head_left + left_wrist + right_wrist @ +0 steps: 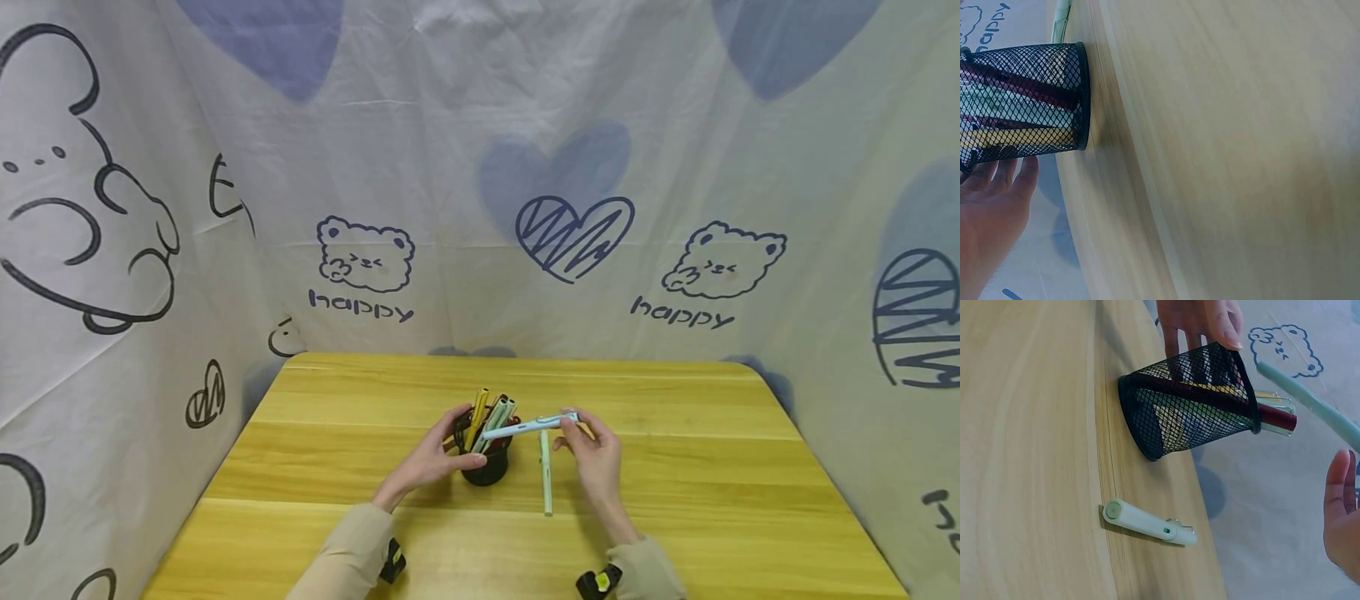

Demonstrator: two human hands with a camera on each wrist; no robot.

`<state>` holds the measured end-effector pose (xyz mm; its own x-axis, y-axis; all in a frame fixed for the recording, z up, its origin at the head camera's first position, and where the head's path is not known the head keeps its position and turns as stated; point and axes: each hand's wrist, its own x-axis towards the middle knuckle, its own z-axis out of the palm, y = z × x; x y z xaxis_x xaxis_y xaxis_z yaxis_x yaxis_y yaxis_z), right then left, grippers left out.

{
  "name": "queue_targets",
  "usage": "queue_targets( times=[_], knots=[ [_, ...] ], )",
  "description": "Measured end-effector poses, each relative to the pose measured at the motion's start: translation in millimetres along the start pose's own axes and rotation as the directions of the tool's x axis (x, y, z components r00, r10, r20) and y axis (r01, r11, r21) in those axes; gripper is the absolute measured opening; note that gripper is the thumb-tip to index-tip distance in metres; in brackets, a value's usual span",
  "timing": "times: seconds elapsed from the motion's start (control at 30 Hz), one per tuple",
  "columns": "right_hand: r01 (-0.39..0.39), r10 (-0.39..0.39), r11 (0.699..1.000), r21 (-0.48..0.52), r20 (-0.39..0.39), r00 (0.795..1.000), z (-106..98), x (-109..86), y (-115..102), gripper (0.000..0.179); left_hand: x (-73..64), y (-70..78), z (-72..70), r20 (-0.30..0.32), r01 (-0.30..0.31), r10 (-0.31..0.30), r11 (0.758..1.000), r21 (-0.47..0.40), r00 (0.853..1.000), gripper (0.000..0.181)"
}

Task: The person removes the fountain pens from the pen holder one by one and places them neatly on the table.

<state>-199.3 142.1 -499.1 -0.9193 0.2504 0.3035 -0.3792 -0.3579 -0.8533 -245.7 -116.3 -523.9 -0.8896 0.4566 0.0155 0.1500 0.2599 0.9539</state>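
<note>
A black mesh pen holder (486,473) stands upright on the table with several pens in it, among them a yellow pen (476,419) and a dark red pen (1277,417). My left hand (431,460) holds the holder from the left, thumb at the front of its rim and fingers round the far side. My right hand (602,460) pinches a light blue pen (528,426) near one end. That pen is tilted, its free end over the mouth of the holder. On the table between holder and right hand lies a pale green pen (547,483).
The yellow wood-grain table (712,492) has rounded far corners. Cloth curtains (465,275) printed with hearts and bears hang behind it and at both sides. A black wrist camera (598,581) is strapped on the right arm, another (393,562) on the left.
</note>
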Motion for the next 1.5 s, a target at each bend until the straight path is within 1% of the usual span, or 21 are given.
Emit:
queue_targets(
  times=[0.03, 0.13, 0.2, 0.27, 0.43, 0.53, 0.83, 0.87, 0.9, 0.97, 1.03, 1.1, 1.17, 1.2, 1.27, 1.4, 1.5],
  knots=[
    [-0.009, 0.009, 1.0, 0.014, -0.002, 1.0, -0.9, -0.2, -0.6, 0.013, 0.0, -0.2, 0.0, 0.001, 0.0, 0.0, 1.0, 0.001, 1.0, 0.091],
    [-0.045, 0.045, 0.998, 0.046, -0.002, 0.999, -3.6, -1.0, -2.2, 0.017, -0.1, -0.2, 0.0, 0.002, 0.0, 0.0, 1.0, 0.005, 1.0, 0.09],
    [-0.059, 0.059, 0.996, 0.064, 0.007, 0.998, -5.7, -1.7, -2.9, 0.014, 0.0, -0.6, -0.1, 0.004, 0.0, 0.0, 1.0, 0.007, 1.0, 0.091],
    [-0.067, 0.065, 0.994, 0.082, 0.029, 0.997, -8.7, -2.6, -3.4, 0.012, 0.1, -0.6, 0.0, 0.005, 0.001, -0.001, 1.0, 0.007, 1.0, 0.091],
    [-0.083, 0.072, 0.99, 0.115, 0.103, 0.992, -18.5, -4.1, -4.5, 0.018, 0.0, -0.9, 0.2, 0.007, 0.009, -0.01, 1.0, 0.013, 1.0, 0.092],
    [-0.103, 0.086, 0.985, 0.135, 0.125, 0.988, -22.9, -4.1, -5.3, 0.017, -0.1, -1.1, 0.3, 0.002, 0.007, -0.007, 1.0, 0.021, 1.0, 0.093],
    [-0.151, 0.13, 0.977, 0.149, 0.137, 0.982, -30.7, -5.1, -3.9, 0.017, -0.8, -1.4, 0.7, -0.01, 0.015, -0.015, 1.0, 0.017, 1.0, 0.094],
    [-0.148, 0.127, 0.978, 0.146, 0.14, 0.982, -32.0, -5.3, -2.7, 0.017, -0.8, -1.4, 0.5, -0.009, 0.014, -0.014, 1.0, 0.019, 1.0, 0.094],
    [-0.132, 0.109, 0.981, 0.145, 0.155, 0.982, -34.2, -5.0, -0.1, 0.018, -0.9, -1.1, 0.4, -0.009, 0.014, -0.014, 1.0, 0.022, 1.0, 0.093],
    [-0.129, 0.112, 0.985, 0.111, 0.149, 0.983, -36.1, -5.5, 1.5, 0.018, -0.7, -0.7, -0.2, -0.004, 0.013, -0.013, 1.0, 0.027, 1.0, 0.092],
    [-0.166, 0.159, 0.985, 0.05, 0.119, 0.98, -37.1, -5.6, 0.7, 0.022, -0.2, -0.8, -0.6, 0.001, 0.014, -0.015, 0.999, 0.03, 1.0, 0.091],
    [-0.211, 0.21, 0.978, -0.007, 0.095, 0.973, -38.2, -5.5, -0.5, 0.035, 0.0, -0.9, -0.8, 0.005, 0.014, -0.014, 0.999, 0.03, 1.0, 0.09],
    [-0.278, 0.282, 0.958, -0.066, 0.063, 0.957, -38.6, -5.7, -3.2, 0.051, 0.0, -1.4, -0.8, 0.006, 0.014, -0.014, 0.999, 0.032, 1.0, 0.089],
    [-0.3, 0.305, 0.95, -0.089, 0.059, 0.95, -39.4, -5.4, -3.1, 0.057, -0.1, -1.5, -0.7, 0.007, 0.015, -0.015, 0.999, 0.033, 1.0, 0.09],
    [-0.315, 0.325, 0.941, -0.125, 0.07, 0.943, -41.8, -4.8, -1.3, 0.063, -0.8, -0.8, -0.5, 0.007, 0.016, -0.016, 0.999, 0.034, 1.0, 0.09],
    [-0.359, 0.374, 0.914, -0.188, 0.046, 0.926, -44.0, -2.6, 2.1, 0.05, -1.7, 1.2, 0.0, -0.005, 0.033, -0.033, 0.999, 0.037, 0.999, 0.091],
    [-0.382, 0.395, 0.897, -0.224, 0.018, 0.918, -46.0, -0.1, 4.8, 0.046, -1.9, 3.0, 0.3, -0.012, 0.04, -0.04, 0.999, 0.036, 0.999, 0.093]
  ],
)
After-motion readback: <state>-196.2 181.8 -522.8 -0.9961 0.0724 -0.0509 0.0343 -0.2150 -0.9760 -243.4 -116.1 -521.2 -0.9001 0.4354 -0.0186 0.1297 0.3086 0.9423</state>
